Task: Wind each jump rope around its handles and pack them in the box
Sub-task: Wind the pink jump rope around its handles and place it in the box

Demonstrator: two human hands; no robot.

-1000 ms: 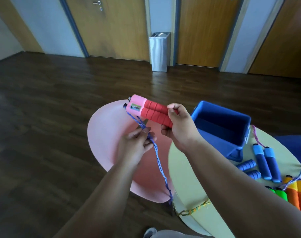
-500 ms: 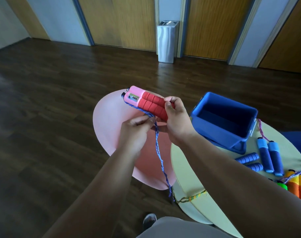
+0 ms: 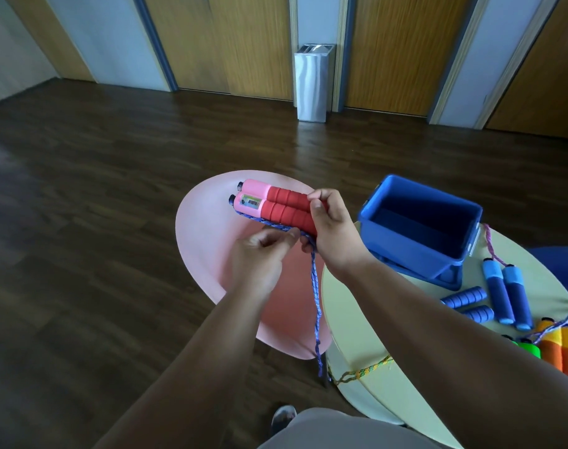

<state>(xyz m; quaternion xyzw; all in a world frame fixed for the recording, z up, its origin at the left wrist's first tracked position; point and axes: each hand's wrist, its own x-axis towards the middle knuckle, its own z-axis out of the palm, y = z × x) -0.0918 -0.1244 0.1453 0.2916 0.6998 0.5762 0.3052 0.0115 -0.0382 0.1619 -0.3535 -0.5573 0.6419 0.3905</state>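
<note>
My right hand (image 3: 332, 234) grips the two red and pink jump rope handles (image 3: 276, 205) side by side, held level above the pink table (image 3: 205, 241). Their blue braided rope (image 3: 315, 306) runs under the handles and hangs down past the table edge. My left hand (image 3: 260, 254) pinches this rope just below the handles. The blue box (image 3: 420, 228) stands open and looks empty on the yellow table (image 3: 366, 319), right of my hands.
On the yellow table lie blue handles (image 3: 506, 290), two shorter blue grips (image 3: 467, 298), orange and yellow handles (image 3: 562, 350), a green handle (image 3: 528, 346) and a yellow-green rope (image 3: 363, 372). A metal bin (image 3: 311, 82) stands by the doors across the dark wood floor.
My left hand has brought the blue rope up under the handles toward my right hand. The handles have tilted closer to level.
</note>
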